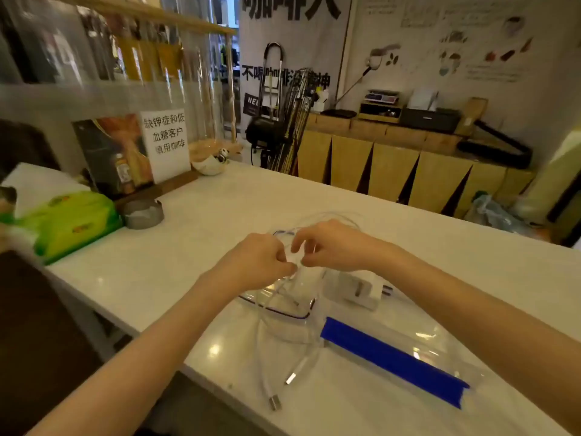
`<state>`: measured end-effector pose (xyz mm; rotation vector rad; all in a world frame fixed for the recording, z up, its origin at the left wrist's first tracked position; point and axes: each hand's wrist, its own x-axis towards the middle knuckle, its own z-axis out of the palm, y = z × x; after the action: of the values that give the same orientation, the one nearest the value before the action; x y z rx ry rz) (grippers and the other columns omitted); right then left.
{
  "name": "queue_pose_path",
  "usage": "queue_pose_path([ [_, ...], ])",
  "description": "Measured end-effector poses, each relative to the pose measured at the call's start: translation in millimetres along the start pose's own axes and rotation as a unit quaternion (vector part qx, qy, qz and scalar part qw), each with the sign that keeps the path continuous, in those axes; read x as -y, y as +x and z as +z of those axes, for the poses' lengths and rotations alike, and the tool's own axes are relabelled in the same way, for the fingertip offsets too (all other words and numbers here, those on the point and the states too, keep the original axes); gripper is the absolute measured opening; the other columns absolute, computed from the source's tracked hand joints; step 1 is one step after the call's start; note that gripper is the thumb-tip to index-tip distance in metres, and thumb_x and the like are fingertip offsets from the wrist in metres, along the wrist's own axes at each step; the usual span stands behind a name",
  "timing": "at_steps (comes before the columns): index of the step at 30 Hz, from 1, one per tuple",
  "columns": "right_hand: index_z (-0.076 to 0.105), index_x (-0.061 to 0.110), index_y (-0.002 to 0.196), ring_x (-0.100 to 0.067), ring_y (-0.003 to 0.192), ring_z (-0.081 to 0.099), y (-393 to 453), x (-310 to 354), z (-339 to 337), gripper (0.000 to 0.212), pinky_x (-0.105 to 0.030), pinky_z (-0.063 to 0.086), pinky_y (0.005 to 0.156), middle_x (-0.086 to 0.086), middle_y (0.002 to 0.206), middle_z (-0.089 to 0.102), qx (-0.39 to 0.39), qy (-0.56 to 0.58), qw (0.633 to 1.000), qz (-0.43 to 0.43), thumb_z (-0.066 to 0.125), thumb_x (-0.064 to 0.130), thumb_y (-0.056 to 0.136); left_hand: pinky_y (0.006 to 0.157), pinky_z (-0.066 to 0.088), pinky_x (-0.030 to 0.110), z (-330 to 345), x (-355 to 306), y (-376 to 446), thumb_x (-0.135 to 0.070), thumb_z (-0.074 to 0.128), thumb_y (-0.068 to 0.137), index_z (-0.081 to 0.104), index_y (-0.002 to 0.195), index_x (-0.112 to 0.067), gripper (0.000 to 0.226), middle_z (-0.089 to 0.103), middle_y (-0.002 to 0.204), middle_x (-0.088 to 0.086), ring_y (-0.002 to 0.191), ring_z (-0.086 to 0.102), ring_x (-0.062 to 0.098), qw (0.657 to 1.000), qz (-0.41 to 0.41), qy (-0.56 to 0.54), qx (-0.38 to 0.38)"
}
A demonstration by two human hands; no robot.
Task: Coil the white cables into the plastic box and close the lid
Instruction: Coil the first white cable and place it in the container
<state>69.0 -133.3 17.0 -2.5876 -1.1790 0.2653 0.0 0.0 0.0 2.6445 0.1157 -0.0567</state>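
Note:
A clear plastic box with a dark rim stands on the white counter in front of me. My left hand and my right hand are raised above it, close together, both pinching thin white cables that loop over the box. Two cable ends with metal plugs hang down onto the counter near the front edge. The clear lid with a blue edge lies flat to the right of the box.
A white charger block lies just right of the box. At the far left sit a green tissue pack and a grey ashtray. A sign stand and a panda ornament are at the back.

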Motion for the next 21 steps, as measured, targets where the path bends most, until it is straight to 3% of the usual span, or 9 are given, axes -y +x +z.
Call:
queue_pose_path([
  [4, 0.061, 0.021, 0.109, -0.017, 0.091, 0.055, 15.0, 10.3, 20.1, 0.026, -0.033, 0.048, 0.078, -0.002, 0.109, 0.062, 0.057, -0.137, 0.989, 0.014, 0.058, 0.016, 0.084, 0.07, 0.05, 0.034, 15.4, 14.4, -9.9, -0.038, 0.061, 0.077, 0.067, 0.091, -0.009, 0.033, 0.068, 0.091, 0.008, 0.083, 0.063, 0.024, 0.998, -0.02, 0.059, 0.004],
  [7, 0.062, 0.02, 0.106, -0.02, 0.092, 0.06, 25.1, 11.5, 30.9, 0.026, -0.037, 0.052, 0.079, -0.002, 0.105, 0.064, 0.114, -0.148, 0.982, 0.039, 0.063, 0.018, 0.08, 0.072, 0.049, 0.032, 24.6, 25.3, -7.1, -0.025, 0.066, 0.074, 0.066, 0.094, -0.011, 0.024, 0.066, 0.098, 0.006, 0.089, 0.062, 0.023, 0.999, -0.014, 0.047, 0.007],
  [10, 0.065, 0.019, 0.097, -0.018, 0.084, 0.06, 29.7, 11.7, 31.7, 0.019, -0.037, 0.054, 0.078, -0.001, 0.097, 0.065, 0.103, -0.157, 0.982, 0.025, 0.066, 0.023, 0.079, 0.073, 0.052, 0.03, 21.9, 30.6, -1.1, -0.012, 0.064, 0.073, 0.067, 0.099, -0.01, 0.026, 0.068, 0.1, 0.008, 0.084, 0.064, 0.02, 1.0, -0.004, -0.008, 0.015],
  [14, 0.064, 0.018, 0.095, -0.013, 0.075, 0.051, 26.2, 8.4, 8.6, 0.015, -0.029, 0.047, 0.068, 0.004, 0.084, 0.056, 0.017, -0.143, 0.99, -0.008, 0.061, 0.027, 0.083, 0.053, 0.051, 0.018, 4.6, 24.6, 3.2, -0.007, 0.057, 0.079, 0.066, 0.101, -0.006, 0.023, 0.067, 0.079, 0.005, 0.054, 0.059, 0.004, 0.988, 0.0, -0.157, 0.009],
  [17, 0.061, 0.02, 0.096, -0.013, 0.078, 0.056, 17.9, -1.2, -14.1, 0.013, -0.027, 0.047, 0.068, 0.001, 0.089, 0.063, -0.078, -0.063, 0.994, -0.031, 0.058, 0.027, 0.085, 0.048, 0.052, 0.021, -17.6, 13.4, 3.6, -0.016, 0.053, 0.088, 0.066, 0.094, -0.009, 0.016, 0.063, 0.08, 0.005, 0.05, 0.062, 0.005, 0.934, -0.011, -0.355, 0.041],
  [21, 0.061, 0.02, 0.096, -0.013, 0.081, 0.057, 9.5, -12.3, -40.6, 0.011, -0.027, 0.049, 0.072, 0.002, 0.091, 0.063, -0.242, 0.025, 0.969, -0.032, 0.056, 0.023, 0.086, 0.036, 0.037, 0.014, -43.0, -5.9, 4.4, -0.026, 0.043, 0.093, 0.067, 0.092, -0.009, 0.03, 0.063, 0.063, -0.001, 0.04, 0.048, 0.006, 0.855, 0.028, -0.515, 0.06],
])
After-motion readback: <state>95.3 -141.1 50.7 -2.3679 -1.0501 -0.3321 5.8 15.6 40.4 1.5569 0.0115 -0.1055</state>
